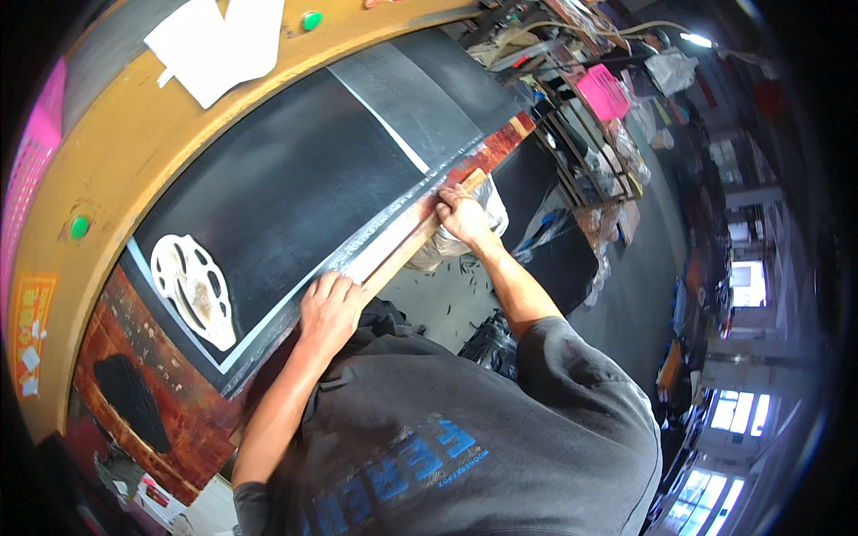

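Observation:
A large black sheet [259, 188] covers the worktable, with pale bands along its left and near edges and a greyer band across its far right part. Along the table's near edge runs a long wooden strip [407, 256]. My left hand [331, 308] lies over the lower end of this strip, fingers together and bent across it at the sheet's edge. Further right, my right hand [462, 214] has its fingers curled round the strip close to its other end. A white cut-out template [192, 290] with several oval holes rests on the sheet's left corner.
A yellow raised ledge [116, 147] curves behind the table, bearing white paper pieces [219, 45] and green round knobs [311, 20]. A pale bag [438, 252] hangs below my right hand. On the right stand a cluttered rack [585, 147] and a pink basket [605, 92].

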Action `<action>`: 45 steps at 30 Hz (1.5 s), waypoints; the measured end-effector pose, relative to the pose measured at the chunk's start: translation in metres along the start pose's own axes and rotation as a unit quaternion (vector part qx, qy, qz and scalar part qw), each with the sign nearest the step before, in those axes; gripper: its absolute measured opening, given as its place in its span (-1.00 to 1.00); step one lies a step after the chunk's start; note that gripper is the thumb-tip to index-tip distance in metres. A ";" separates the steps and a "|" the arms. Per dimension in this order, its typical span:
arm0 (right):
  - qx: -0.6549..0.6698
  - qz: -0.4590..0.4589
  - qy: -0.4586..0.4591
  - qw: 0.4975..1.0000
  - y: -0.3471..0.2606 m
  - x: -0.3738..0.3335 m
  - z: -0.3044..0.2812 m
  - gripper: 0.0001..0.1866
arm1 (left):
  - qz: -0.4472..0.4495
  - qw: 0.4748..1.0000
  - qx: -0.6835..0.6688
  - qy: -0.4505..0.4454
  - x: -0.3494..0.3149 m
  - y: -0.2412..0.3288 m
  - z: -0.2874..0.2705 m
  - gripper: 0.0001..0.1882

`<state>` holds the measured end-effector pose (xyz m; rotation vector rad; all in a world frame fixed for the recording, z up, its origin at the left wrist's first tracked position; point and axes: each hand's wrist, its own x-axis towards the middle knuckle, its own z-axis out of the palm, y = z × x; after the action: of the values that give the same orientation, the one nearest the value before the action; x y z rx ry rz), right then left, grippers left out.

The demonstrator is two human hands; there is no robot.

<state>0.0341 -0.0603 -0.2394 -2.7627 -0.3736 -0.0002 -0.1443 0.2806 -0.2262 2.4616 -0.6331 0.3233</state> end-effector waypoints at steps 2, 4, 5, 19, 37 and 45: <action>-0.051 -0.035 0.001 0.998 0.010 -0.010 0.017 -0.57 | 0.013 0.999 0.015 0.043 0.048 0.003 0.019 -0.55; 0.030 -0.012 0.039 0.999 0.018 -0.015 0.028 -0.57 | -0.014 0.997 0.038 0.071 0.096 0.002 0.041 -0.33; 0.046 0.009 0.044 0.998 0.019 -0.017 0.033 -0.56 | -0.037 0.996 0.067 0.041 0.116 0.000 0.051 -0.24; 0.037 -0.055 0.078 0.995 0.011 -0.018 0.004 -0.69 | -0.017 0.972 0.233 -0.019 0.187 -0.021 0.107 -0.39; -0.028 -0.069 0.012 0.997 -0.012 0.031 0.035 -0.78 | -0.096 0.962 0.253 -0.046 0.189 -0.013 0.125 -0.37; 0.150 0.082 0.113 0.979 0.133 -0.016 -0.056 -0.74 | -0.025 0.987 0.144 -0.066 0.192 0.017 0.108 -0.33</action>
<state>0.0558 -0.2035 -0.2332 -2.4532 -0.0769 -0.1995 0.0210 0.1347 -0.2363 2.7893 -0.6133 0.2475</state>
